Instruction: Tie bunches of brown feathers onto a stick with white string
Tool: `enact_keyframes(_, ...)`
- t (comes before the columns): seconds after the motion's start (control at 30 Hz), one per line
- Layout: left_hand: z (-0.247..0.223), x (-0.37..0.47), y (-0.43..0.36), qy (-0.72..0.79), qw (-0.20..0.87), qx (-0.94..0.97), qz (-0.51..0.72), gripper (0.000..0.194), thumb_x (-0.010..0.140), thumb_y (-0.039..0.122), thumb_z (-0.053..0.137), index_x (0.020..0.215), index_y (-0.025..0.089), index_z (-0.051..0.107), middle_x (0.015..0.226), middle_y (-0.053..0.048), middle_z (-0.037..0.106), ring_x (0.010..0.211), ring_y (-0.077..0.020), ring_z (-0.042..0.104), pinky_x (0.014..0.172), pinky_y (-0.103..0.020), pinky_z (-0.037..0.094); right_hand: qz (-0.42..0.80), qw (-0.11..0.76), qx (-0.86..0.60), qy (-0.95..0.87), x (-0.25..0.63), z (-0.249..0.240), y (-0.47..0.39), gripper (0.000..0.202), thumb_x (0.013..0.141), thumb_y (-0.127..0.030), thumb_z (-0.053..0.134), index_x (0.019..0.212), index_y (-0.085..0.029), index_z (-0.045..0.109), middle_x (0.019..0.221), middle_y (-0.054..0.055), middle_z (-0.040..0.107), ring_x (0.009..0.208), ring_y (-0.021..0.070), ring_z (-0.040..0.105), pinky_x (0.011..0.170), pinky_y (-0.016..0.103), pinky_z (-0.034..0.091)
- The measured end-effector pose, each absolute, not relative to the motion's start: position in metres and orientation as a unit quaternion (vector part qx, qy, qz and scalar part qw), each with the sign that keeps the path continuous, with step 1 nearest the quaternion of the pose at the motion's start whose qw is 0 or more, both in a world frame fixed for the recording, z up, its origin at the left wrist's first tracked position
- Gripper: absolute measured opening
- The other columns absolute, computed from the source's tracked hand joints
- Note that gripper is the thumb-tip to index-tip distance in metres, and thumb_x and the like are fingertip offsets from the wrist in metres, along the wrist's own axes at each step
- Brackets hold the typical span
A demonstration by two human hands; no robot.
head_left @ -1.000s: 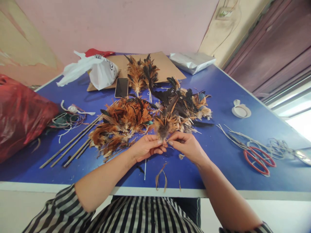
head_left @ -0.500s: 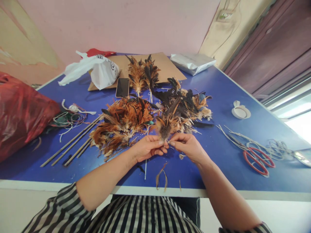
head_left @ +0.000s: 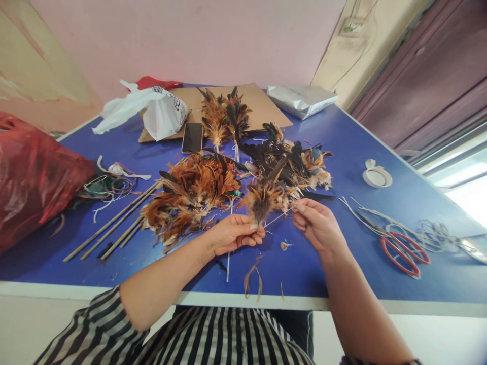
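My left hand (head_left: 236, 234) is closed on the base of a small feather bundle (head_left: 262, 202), whose brown and dark feathers point up and away from me. A thin white string (head_left: 279, 218) runs from the base of the bundle to my right hand (head_left: 314, 223), which pinches its other end, pulled taut. Left of the bundle lies a pile of orange-brown feathers (head_left: 198, 182). Behind and to the right is a pile of black and brown feathers (head_left: 281, 157).
Thin sticks (head_left: 114, 223) and a red plastic bag (head_left: 38, 177) are on the left. Red-handled scissors (head_left: 405, 252), loose string and a white tape roll (head_left: 376, 176) are on the right. A phone (head_left: 192, 138), cardboard (head_left: 266, 109) and two tied feather bunches (head_left: 215, 119) lie farther back.
My right hand has moved right and slightly up, away from my left hand, drawing the string out straight. My left hand stays nearly in place on the bundle.
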State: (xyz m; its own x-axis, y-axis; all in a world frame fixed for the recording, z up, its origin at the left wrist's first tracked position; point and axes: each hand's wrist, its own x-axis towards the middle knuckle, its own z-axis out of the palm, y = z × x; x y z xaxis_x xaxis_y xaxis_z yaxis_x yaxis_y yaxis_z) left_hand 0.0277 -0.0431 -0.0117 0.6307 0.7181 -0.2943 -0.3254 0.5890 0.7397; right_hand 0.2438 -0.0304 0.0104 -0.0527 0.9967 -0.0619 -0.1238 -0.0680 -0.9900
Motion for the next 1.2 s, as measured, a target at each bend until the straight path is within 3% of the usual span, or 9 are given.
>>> enact_keyframes(0.17,-0.01,0.031,-0.048,0.283,0.855,0.353,0.254,0.024,0.066,0.028,0.069,0.076,0.007,0.065,0.075,-0.01,0.065,0.064,-0.0113,0.063,0.054,-0.015,0.048,0.599,0.573,-0.429,-0.36,0.267,0.017,-0.023,0.011,0.071,-0.029,0.056,0.069,-0.019,0.053,0.071,0.0,0.052,0.041,0.0042,0.023,0.034,0.02,0.021)
enact_keyframes(0.23,-0.009,0.032,-0.049,0.294,0.842,0.378,0.249,0.025,0.065,0.03,0.069,0.078,0.008,0.065,0.082,-0.011,0.066,0.067,-0.0135,0.064,0.053,-0.016,0.048,0.613,0.594,-0.412,-0.319,0.276,0.018,-0.021,0.01,0.07,-0.026,0.057,0.067,-0.019,0.05,0.07,-0.001,0.05,0.041,0.0036,0.024,0.034,0.018,0.022)
enact_keyframes(0.37,-0.006,0.03,-0.045,0.371,0.752,0.452,0.305,0.026,0.068,0.033,0.065,0.078,0.009,0.064,0.071,-0.009,0.065,0.059,-0.0118,0.061,0.051,-0.018,0.047,0.629,0.589,-0.395,-0.318,0.282,0.017,-0.02,0.012,0.071,-0.026,0.058,0.069,-0.02,0.048,0.06,-0.005,0.039,0.041,0.0043,0.026,0.035,0.018,0.024)
enact_keyframes(0.5,-0.004,0.025,-0.041,0.377,0.703,0.494,0.347,0.027,0.071,0.034,0.062,0.081,0.009,0.066,0.08,-0.009,0.065,0.058,-0.0088,0.057,0.046,-0.016,0.043,0.635,0.558,-0.399,-0.355,0.272,0.018,-0.024,0.014,0.071,-0.029,0.059,0.071,-0.02,0.048,0.057,-0.005,0.038,0.04,0.0049,0.029,0.037,0.019,0.025)
enact_keyframes(0.67,-0.001,0.021,-0.038,0.363,0.714,0.47,0.37,0.027,0.071,0.033,0.062,0.081,0.009,0.066,0.061,-0.004,0.061,0.051,-0.0065,0.052,0.045,-0.015,0.039,0.656,0.502,-0.395,-0.403,0.256,0.022,-0.03,0.015,0.072,-0.028,0.062,0.071,-0.018,0.051,0.053,-0.005,0.042,0.04,0.0035,0.033,0.038,0.019,0.023)
enact_keyframes(0.87,0.009,0.015,-0.043,0.263,0.819,0.408,0.306,0.025,0.069,0.032,0.065,0.078,0.009,0.062,0.084,-0.013,0.067,0.051,-0.0084,0.058,0.043,-0.016,0.041,0.67,0.434,-0.407,-0.444,0.236,0.026,-0.033,0.017,0.071,-0.028,0.064,0.075,-0.015,0.053,0.048,-0.007,0.041,0.038,0.002,0.028,0.038,0.018,0.018)
enact_keyframes(1.0,0.013,0.013,-0.047,0.186,0.858,0.41,0.245,0.027,0.069,0.033,0.065,0.081,0.009,0.063,0.102,-0.019,0.063,0.062,-0.0139,0.064,0.048,-0.017,0.045,0.685,0.368,-0.389,-0.493,0.225,0.03,-0.037,0.034,0.063,-0.029,0.07,0.091,-0.015,0.057,0.052,-0.007,0.042,0.039,0.0018,0.026,0.037,0.018,0.018)
enact_keyframes(1.1,0.01,0.012,-0.044,0.206,0.852,0.399,0.27,0.024,0.069,0.031,0.065,0.079,0.009,0.062,0.082,-0.014,0.068,0.061,-0.0146,0.064,0.049,-0.017,0.046,0.674,0.267,-0.393,-0.565,0.219,0.033,-0.04,0.04,0.061,-0.032,0.071,0.095,-0.014,0.059,0.051,-0.007,0.044,0.039,0.0036,0.032,0.037,0.019,0.023)
enact_keyframes(1.2,0.006,0.013,-0.041,0.244,0.837,0.406,0.273,0.024,0.069,0.031,0.065,0.079,0.009,0.062,0.067,-0.01,0.067,0.058,-0.0148,0.064,0.049,-0.018,0.046,0.616,0.255,-0.444,-0.599,0.216,0.031,-0.043,0.026,0.064,-0.032,0.068,0.082,-0.014,0.062,0.053,-0.004,0.05,0.042,0.0045,0.037,0.039,0.019,0.027)
